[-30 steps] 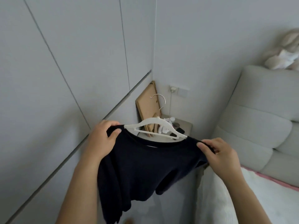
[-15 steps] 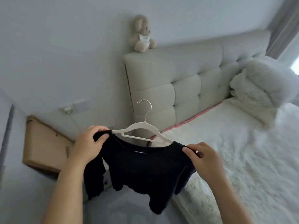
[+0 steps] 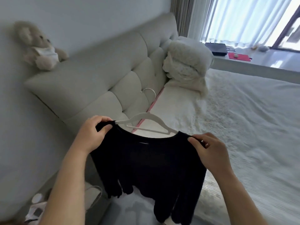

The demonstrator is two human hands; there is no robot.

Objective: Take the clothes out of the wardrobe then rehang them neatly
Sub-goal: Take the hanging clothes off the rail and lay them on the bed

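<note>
A: Hands?
B: Left hand point(image 3: 92, 135) and right hand point(image 3: 206, 148) each pinch a shoulder of the black top point(image 3: 151, 161), fingers clenched on cloth. It hangs on the white hanger point(image 3: 146, 123), held over the bed point(image 3: 243, 127).
A: Advice?
B: Keep both shoulders level, seams square on the hanger arms, hook point(image 3: 148, 93) free. Headboard point(image 3: 97, 78) beyond.

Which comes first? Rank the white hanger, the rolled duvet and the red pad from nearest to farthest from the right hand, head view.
1. White hanger, just left of the right hand.
2. Rolled duvet, up the bed by the headboard.
3. Red pad, on the window ledge beyond.
</note>
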